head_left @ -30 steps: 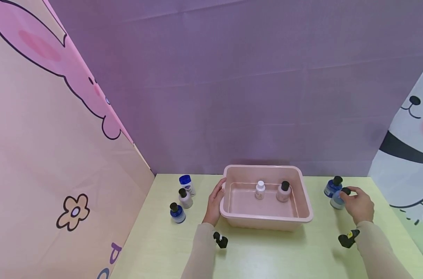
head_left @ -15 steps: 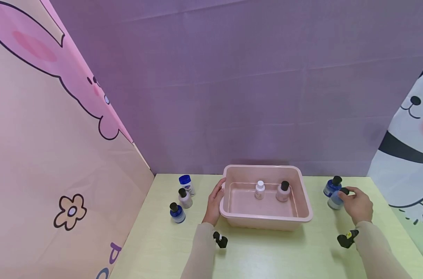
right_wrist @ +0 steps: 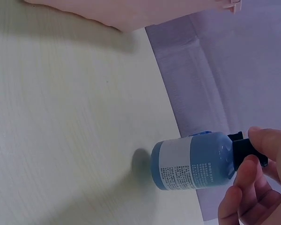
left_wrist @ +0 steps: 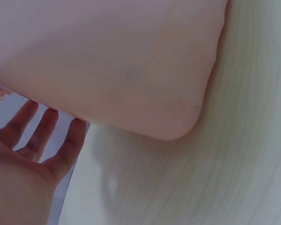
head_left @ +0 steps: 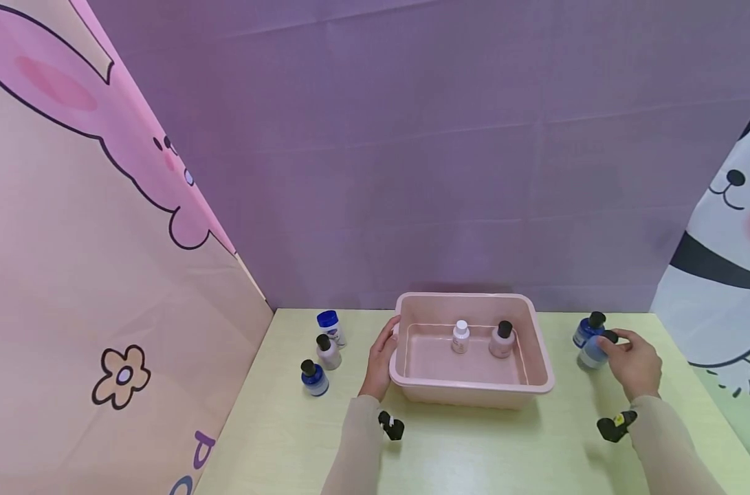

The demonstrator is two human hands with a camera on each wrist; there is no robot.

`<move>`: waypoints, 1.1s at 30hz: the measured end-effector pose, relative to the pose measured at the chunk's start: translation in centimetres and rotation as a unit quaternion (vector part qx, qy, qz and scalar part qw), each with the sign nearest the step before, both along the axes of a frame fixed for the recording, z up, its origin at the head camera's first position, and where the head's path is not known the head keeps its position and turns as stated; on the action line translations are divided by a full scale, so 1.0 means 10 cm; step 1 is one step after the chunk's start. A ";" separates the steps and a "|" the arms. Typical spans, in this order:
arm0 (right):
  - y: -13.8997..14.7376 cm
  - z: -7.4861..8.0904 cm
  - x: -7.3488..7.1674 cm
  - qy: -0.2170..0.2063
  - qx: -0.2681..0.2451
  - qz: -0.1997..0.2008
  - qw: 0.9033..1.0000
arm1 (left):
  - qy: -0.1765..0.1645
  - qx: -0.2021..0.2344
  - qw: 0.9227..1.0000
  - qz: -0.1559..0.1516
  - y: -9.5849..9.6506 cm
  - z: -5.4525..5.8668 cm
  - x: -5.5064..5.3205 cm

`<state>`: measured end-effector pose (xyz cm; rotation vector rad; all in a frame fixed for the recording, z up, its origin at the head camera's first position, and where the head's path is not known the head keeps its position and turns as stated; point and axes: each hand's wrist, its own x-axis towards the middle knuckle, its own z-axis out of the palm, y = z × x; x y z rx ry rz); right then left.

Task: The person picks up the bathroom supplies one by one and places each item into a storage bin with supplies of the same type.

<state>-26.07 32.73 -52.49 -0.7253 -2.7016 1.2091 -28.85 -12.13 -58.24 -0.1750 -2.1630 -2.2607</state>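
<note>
My right hand (head_left: 637, 364) pinches the black cap of a light-blue bottle (right_wrist: 196, 164) with a white label. The bottle hangs upright just off the table, its shadow apart from its base in the right wrist view. A dark-blue bottle (head_left: 586, 333) with a black cap stands right behind it. My left hand (head_left: 381, 357) rests against the left side of a pink plastic tub (head_left: 467, 388), its fingers (left_wrist: 68, 143) nearly straight and their tips at the tub; the thumb is hidden in the left wrist view. Inside the tub stand a white-capped bottle (head_left: 460, 338) and a black-capped pinkish bottle (head_left: 502, 342).
On the table's left side stand a blue-lidded white container (head_left: 332, 328), a pale bottle (head_left: 328, 354) with a black cap and a dark-blue bottle (head_left: 315, 379). A purple cloth (head_left: 461, 151) backs the table (head_left: 473, 454). Printed panels flank both sides.
My right hand has shifted slightly left and up with the light-blue bottle, bringing it off the table and closer to the dark-blue one. The left hand and the tub have stayed put.
</note>
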 end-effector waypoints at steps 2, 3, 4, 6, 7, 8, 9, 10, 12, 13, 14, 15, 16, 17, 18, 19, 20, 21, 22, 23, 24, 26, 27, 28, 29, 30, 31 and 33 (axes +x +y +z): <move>-0.01 0.00 0.01 0.003 0.000 0.001 1.000 | 0.003 0.001 1.000 0.001 0.00 -0.01 0.00; -0.01 0.00 0.02 0.005 0.000 0.001 1.000 | 0.002 0.001 1.000 0.002 0.01 -0.01 0.00; -0.02 0.01 0.02 0.006 0.000 0.001 1.000 | 0.005 0.002 1.000 0.002 0.01 -0.01 0.00; -0.02 0.01 0.03 0.009 -0.002 0.001 1.000 | 0.004 0.002 1.000 0.002 0.00 -0.01 0.00; -0.03 0.01 0.04 0.012 -0.005 0.001 1.000 | 0.001 0.003 1.000 0.003 0.00 -0.01 0.00; -0.03 0.02 0.04 0.014 -0.005 0.000 1.000 | -0.001 0.004 1.000 0.002 0.00 -0.01 0.00; -0.03 0.02 0.04 0.015 -0.004 -0.001 1.000 | -0.001 0.004 1.000 0.001 0.00 -0.01 0.00; -0.04 0.02 0.04 0.017 -0.005 -0.003 1.000 | -0.003 0.005 1.000 -0.001 0.00 -0.01 0.00; -0.05 0.03 0.04 0.022 -0.005 -0.006 1.000 | -0.006 0.008 1.000 -0.006 -0.01 0.00 0.01; -0.05 0.04 0.04 0.025 -0.006 -0.007 1.000 | -0.006 0.011 1.000 -0.010 -0.01 0.01 0.01; -0.06 0.04 0.04 0.026 -0.005 -0.008 1.000 | -0.007 0.014 1.000 -0.014 -0.02 0.02 0.01; -0.07 0.04 0.04 0.029 -0.006 -0.009 1.000 | -0.008 0.014 1.000 -0.018 -0.02 0.05 0.02; -0.08 0.05 0.04 0.032 -0.007 -0.010 0.999 | -0.011 0.013 1.000 -0.020 -0.02 0.10 0.05; -0.09 0.06 0.05 0.033 -0.008 -0.010 0.999 | -0.011 0.014 1.000 -0.023 -0.02 0.14 0.07; -0.10 0.07 0.05 0.034 -0.010 -0.008 0.999 | -0.011 0.014 1.000 -0.025 -0.01 0.19 0.10; -0.12 0.08 0.06 0.034 -0.010 -0.009 0.999 | -0.012 0.015 0.999 -0.026 -0.01 0.23 0.12; -0.13 0.09 0.06 0.035 -0.012 -0.009 0.999 | -0.013 0.014 0.999 -0.026 -0.01 0.27 0.14; -0.14 0.10 0.07 0.035 -0.012 -0.009 0.999 | -0.013 0.012 0.999 -0.027 -0.01 0.30 0.17; -0.15 0.12 0.07 0.036 -0.013 -0.009 0.999 | -0.012 0.013 0.999 -0.026 -0.01 0.33 0.18; -0.15 0.13 0.08 0.036 -0.015 -0.008 0.999 | -0.011 0.013 0.999 -0.027 -0.01 0.32 0.18; -0.16 0.14 0.08 0.036 -0.017 -0.008 0.999 | -0.012 0.013 0.999 -0.027 -0.01 0.32 0.18; -0.17 0.15 0.08 0.037 -0.022 -0.008 0.999 | -0.016 0.011 0.999 -0.026 -0.01 0.33 0.18; -0.17 0.16 0.08 0.037 -0.024 -0.008 0.999 | -0.016 0.011 0.999 -0.026 -0.01 0.33 0.18; -0.17 0.17 0.09 0.039 -0.028 -0.007 0.999 | -0.016 0.011 0.999 -0.025 -0.01 0.33 0.18; -0.18 0.18 0.09 0.039 -0.031 -0.005 0.999 | -0.016 0.011 0.999 -0.025 -0.02 0.33 0.18; -0.19 0.18 0.09 0.039 -0.033 -0.006 0.999 | -0.016 0.012 0.999 -0.026 -0.02 0.33 0.18; -0.20 0.19 0.09 0.040 -0.035 -0.005 0.999 | -0.014 0.013 0.999 -0.026 -0.02 0.32 0.18; -0.21 0.21 0.10 0.044 -0.037 -0.002 0.998 | -0.009 0.014 0.999 -0.028 -0.02 0.32 0.18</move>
